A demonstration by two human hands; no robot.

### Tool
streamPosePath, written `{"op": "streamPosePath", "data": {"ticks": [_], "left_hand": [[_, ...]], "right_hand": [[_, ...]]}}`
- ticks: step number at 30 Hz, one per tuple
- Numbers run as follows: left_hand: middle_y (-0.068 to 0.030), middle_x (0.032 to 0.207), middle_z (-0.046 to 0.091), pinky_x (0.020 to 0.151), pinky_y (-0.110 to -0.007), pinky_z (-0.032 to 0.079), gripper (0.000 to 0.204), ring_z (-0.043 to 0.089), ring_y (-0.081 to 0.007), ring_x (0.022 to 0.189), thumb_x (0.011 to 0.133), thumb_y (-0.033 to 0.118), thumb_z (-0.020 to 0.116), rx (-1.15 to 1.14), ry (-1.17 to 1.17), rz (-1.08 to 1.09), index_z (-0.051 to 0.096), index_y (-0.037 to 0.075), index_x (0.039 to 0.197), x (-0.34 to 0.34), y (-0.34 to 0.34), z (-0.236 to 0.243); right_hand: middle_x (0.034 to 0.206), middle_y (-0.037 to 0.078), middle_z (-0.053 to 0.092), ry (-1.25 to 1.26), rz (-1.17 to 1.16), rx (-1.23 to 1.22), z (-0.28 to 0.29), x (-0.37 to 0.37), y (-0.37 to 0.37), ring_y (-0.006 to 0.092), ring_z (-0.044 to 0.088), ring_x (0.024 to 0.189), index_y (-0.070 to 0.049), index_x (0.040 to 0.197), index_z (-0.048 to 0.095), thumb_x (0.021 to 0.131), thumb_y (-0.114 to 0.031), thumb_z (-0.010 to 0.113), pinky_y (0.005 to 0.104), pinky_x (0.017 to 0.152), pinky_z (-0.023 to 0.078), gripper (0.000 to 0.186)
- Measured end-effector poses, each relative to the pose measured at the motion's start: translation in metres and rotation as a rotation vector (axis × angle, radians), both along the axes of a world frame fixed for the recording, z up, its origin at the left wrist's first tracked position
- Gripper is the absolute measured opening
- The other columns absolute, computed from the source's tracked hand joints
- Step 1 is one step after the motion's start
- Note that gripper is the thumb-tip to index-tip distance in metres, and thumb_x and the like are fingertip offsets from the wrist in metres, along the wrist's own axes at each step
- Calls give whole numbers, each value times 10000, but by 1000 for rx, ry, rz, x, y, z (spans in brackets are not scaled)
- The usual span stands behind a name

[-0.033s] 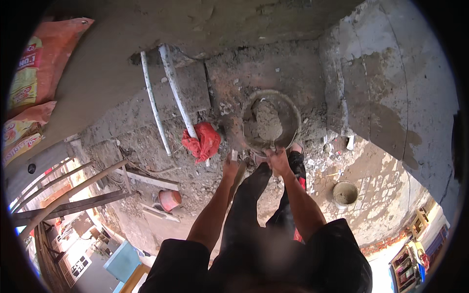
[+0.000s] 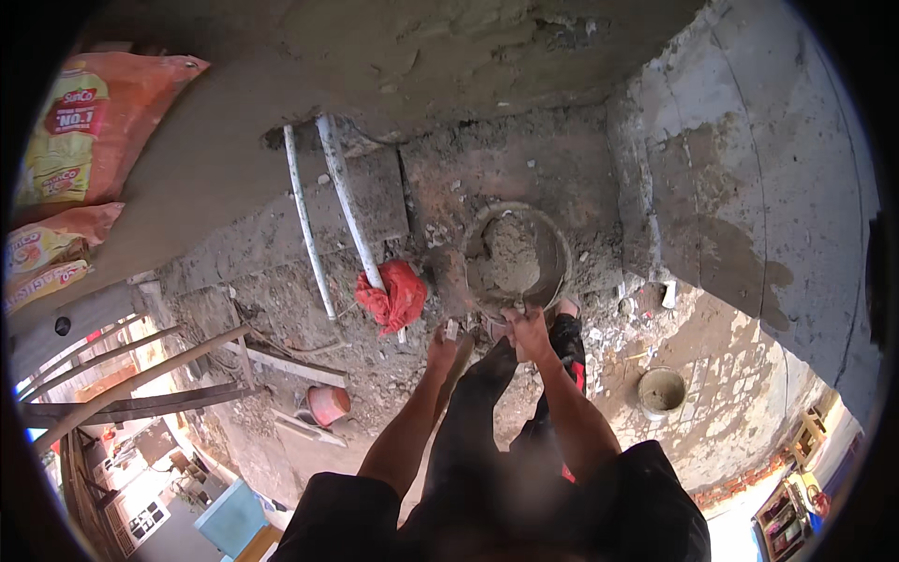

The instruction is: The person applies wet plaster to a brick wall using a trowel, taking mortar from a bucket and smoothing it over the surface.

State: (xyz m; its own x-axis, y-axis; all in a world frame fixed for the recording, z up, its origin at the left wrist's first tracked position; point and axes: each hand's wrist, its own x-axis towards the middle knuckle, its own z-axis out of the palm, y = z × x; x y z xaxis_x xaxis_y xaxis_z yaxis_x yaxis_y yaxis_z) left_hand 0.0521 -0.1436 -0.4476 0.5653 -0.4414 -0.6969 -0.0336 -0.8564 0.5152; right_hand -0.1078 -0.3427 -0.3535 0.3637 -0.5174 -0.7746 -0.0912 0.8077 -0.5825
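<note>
A round basin stands on the ground in front of my feet, with wet grey mortar inside. My right hand is closed at its near rim, wrapped round what looks like a trowel handle. The trowel's blade cannot be made out from the mortar heap. To the left, my left hand is closed on a flat, long tool like a plastering float, seen nearly edge-on. A small pale block-like part shows at its fingertips.
Two white pipes slant out of the wall, one ending in a red plastic bag. A grey bucket stands at right and a reddish bucket lies at left. Rubble and planks cover the ground; a grey wall rises at right.
The view has tilted slightly, so the wall, pipes and basin sit lower in the picture. Both hands keep their grips, and the right one stays at the basin's near rim.
</note>
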Motion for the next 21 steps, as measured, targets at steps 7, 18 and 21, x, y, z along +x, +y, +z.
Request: {"op": "streamPosePath", "data": {"ticks": [7,18,21], "left_hand": [[-264,1134,629,875,-441,483,545,614,-400,1056,875,305,515,306,-26,-233,476,74,1367,41,15,125],[-289,1048,633,833,-475,480,481,601,-442,1025,873,301,556,-19,-148,-294,538,61,1290,101,24,164],[-295,1059,628,850,-480,475,491,587,-457,1036,887,353,536,62,-165,-346,546,63,1283,69,-17,205]], "right_hand": [[672,40,519,-227,-731,-178,210,60,-76,123,484,492,-18,900,516,857,-88,554,280,438,418,91],[790,171,562,176,-1496,-676,275,127,-243,231,576,634,38,1043,370,936,-125,577,385,613,507,284],[927,264,612,429,-1221,-891,262,198,-305,369,630,858,104,1116,417,882,-42,568,380,723,484,315]]}}
